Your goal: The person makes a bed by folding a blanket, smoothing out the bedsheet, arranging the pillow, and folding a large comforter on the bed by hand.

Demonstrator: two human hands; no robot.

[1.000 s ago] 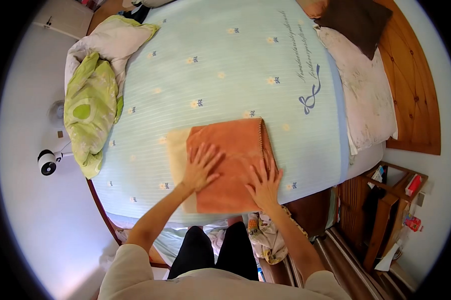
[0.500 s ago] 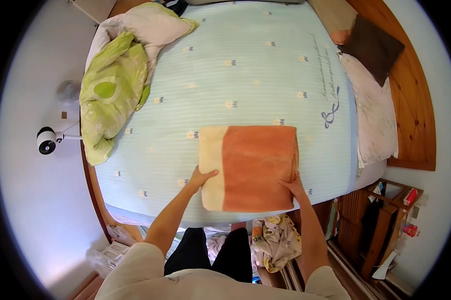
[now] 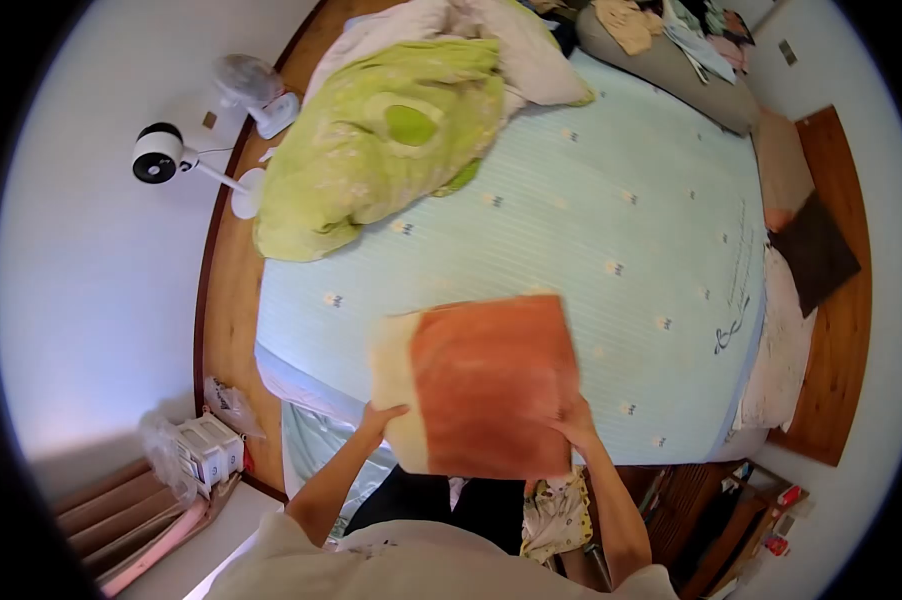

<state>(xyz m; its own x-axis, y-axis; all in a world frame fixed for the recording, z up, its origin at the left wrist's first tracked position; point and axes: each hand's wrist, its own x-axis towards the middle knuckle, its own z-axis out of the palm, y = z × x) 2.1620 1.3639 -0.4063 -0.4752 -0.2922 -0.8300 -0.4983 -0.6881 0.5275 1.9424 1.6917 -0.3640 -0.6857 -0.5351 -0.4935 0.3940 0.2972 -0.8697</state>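
A folded orange blanket [image 3: 493, 385] with a cream band along its left side is held in front of my body, over the near edge of the bed [image 3: 531, 230]. My left hand [image 3: 383, 418] grips its lower left edge, thumb on top and fingers hidden underneath. On the right side my right hand [image 3: 575, 425] clasps the edge in the same way. The blanket looks slightly blurred and covers part of my legs.
A green and white quilt [image 3: 401, 130] lies bunched at the bed's far left. Two fans [image 3: 158, 155] stand by the left wall. Pillows, a dark cushion [image 3: 816, 253] and a wooden headboard [image 3: 831, 380] are at right. Clothes lie on a grey bolster [image 3: 661, 70] at the back.
My hands went from lying flat on the blanket to gripping its sides, and the blanket has come closer to my body. The view has turned toward the left side of the room.
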